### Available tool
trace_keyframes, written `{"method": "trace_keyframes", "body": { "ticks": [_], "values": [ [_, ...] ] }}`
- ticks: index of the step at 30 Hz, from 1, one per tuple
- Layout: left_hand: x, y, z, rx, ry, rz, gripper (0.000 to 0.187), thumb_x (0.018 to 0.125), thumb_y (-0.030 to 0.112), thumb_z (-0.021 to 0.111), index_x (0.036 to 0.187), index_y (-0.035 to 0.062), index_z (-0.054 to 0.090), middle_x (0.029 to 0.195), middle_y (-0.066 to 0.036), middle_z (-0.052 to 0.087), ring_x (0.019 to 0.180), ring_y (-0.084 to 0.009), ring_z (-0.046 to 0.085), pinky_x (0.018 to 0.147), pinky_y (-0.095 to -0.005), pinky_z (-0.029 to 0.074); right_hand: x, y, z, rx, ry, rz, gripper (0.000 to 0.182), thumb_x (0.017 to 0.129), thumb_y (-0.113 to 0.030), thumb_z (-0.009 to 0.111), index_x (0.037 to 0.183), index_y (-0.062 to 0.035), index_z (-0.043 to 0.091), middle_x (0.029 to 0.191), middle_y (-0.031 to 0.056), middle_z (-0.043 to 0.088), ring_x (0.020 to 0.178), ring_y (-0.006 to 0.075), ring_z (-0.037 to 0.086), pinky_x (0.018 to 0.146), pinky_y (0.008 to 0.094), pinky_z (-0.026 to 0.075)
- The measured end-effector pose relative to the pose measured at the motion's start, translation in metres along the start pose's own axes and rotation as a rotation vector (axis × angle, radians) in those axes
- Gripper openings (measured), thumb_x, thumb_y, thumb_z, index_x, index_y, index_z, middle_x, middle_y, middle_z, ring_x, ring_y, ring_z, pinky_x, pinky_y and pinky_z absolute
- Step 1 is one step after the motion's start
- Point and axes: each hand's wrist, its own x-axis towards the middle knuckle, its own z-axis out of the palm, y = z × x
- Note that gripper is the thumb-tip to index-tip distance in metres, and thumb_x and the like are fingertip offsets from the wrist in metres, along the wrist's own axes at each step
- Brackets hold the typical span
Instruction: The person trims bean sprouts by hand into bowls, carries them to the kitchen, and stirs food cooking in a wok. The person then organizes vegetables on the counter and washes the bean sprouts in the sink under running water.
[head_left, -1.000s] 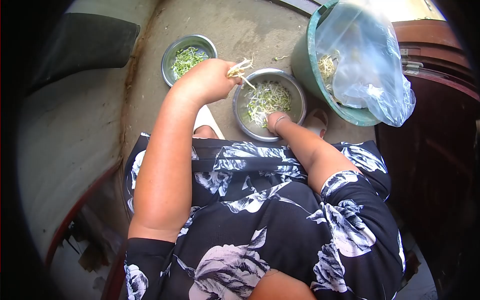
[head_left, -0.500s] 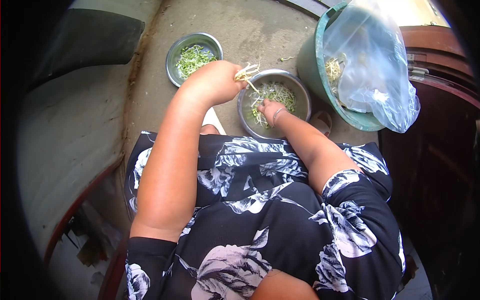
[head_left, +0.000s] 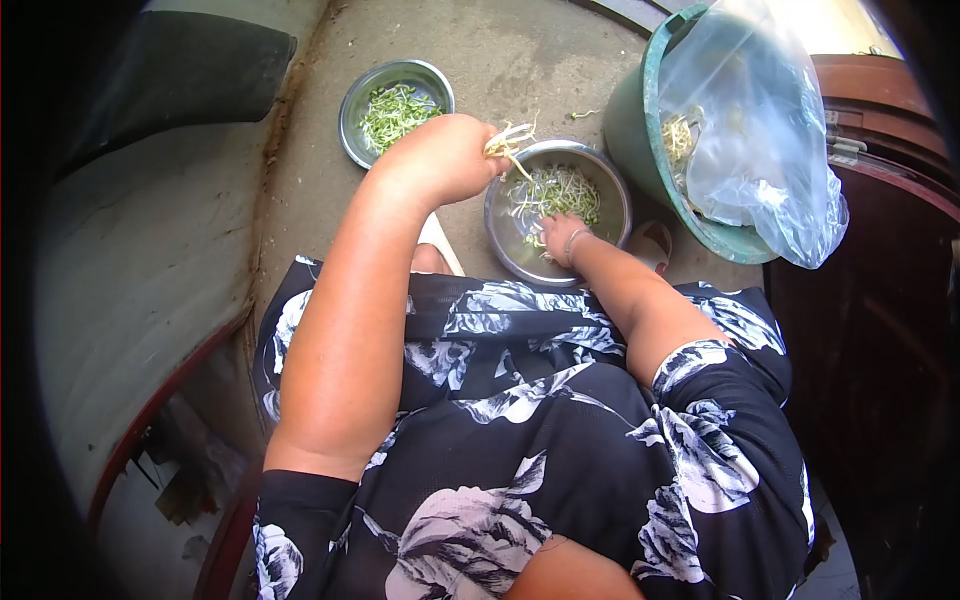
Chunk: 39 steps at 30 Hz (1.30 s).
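My left hand (head_left: 462, 152) is closed around a small bunch of pale bean sprouts (head_left: 510, 138), whose stems stick out past the fingers over the bowl's left rim. Below it stands a metal bowl (head_left: 507, 245) with a heap of green-headed bean sprouts (head_left: 570, 190) inside. Reaching into the near part of this bowl, my right hand (head_left: 563, 238) has its fingers bent downward, with a few sprouts at the fingertips. The fingertips are partly hidden. A bracelet circles the right wrist.
A second metal bowl (head_left: 347, 118) at the far left holds green sprouts. On the right stands a green bucket (head_left: 632, 125) with a clear plastic bag (head_left: 770, 150) and more sprouts. One stray sprout (head_left: 583, 114) lies on the concrete floor (head_left: 490, 60). A wall is at left.
My right hand has drawn slightly toward me, from the sprout heap to the bowl's near side. The left hand still holds its bunch. The whole view has shifted a little.
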Motion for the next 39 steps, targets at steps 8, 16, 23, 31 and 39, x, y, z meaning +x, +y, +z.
{"method": "trace_keyframes", "body": {
  "ticks": [8, 16, 23, 31, 39],
  "values": [
    [-0.005, 0.016, -0.008, 0.016, 0.028, 0.046, 0.026, 0.080, 0.030, 0.059, 0.093, 0.0078, 0.066, 0.086, -0.016, 0.064, 0.084, -0.0309, 0.061, 0.075, -0.0398, 0.047, -0.014, 0.015, -0.045, 0.417, -0.121, 0.168, 0.042, 0.073, -0.012, 0.055, 0.115, -0.0059, 0.054, 0.108, 0.0182, 0.060, 0.101, 0.0303, 0.058, 0.086, 0.0368, 0.046],
    [-0.030, 0.027, -0.022, -0.071, 0.087, 0.176, 0.024, 0.082, 0.026, 0.059, 0.092, 0.0041, 0.065, 0.072, -0.013, 0.063, 0.068, -0.0239, 0.061, 0.067, -0.0353, 0.047, -0.060, 0.033, -0.127, 1.210, -0.065, 0.142, 0.015, 0.080, -0.012, 0.061, 0.092, -0.0049, 0.059, 0.070, 0.0009, 0.058, 0.065, 0.0101, 0.054, 0.063, 0.0242, 0.044],
    [-0.032, 0.026, -0.022, 0.007, 0.143, 0.234, 0.027, 0.081, 0.027, 0.061, 0.094, 0.0037, 0.065, 0.080, -0.016, 0.065, 0.073, -0.0253, 0.062, 0.070, -0.0360, 0.048, -0.150, 0.004, -0.221, 1.418, 0.296, 0.088, 0.011, 0.084, -0.010, 0.059, 0.093, -0.0040, 0.059, 0.074, -0.0009, 0.057, 0.065, 0.0077, 0.054, 0.062, 0.0221, 0.046],
    [-0.034, 0.043, -0.014, -0.034, 0.081, 0.420, 0.028, 0.075, 0.027, 0.065, 0.087, 0.0023, 0.066, 0.078, -0.019, 0.064, 0.073, -0.0297, 0.063, 0.070, -0.0375, 0.048, -0.190, -0.042, -0.246, 1.248, 0.502, 0.237, 0.022, 0.086, -0.018, 0.059, 0.103, -0.0038, 0.059, 0.082, -0.0021, 0.058, 0.069, 0.0064, 0.053, 0.064, 0.0222, 0.046],
    [-0.030, 0.041, -0.011, -0.022, -0.006, 0.373, 0.024, 0.068, 0.020, 0.061, 0.085, 0.0033, 0.067, 0.077, -0.017, 0.065, 0.071, -0.0264, 0.063, 0.068, -0.0361, 0.048, -0.170, -0.038, -0.233, 1.012, 0.537, 0.227, 0.024, 0.077, -0.016, 0.063, 0.096, -0.0016, 0.062, 0.073, 0.0044, 0.061, 0.063, 0.0098, 0.057, 0.061, 0.0262, 0.048]
  ]
}}
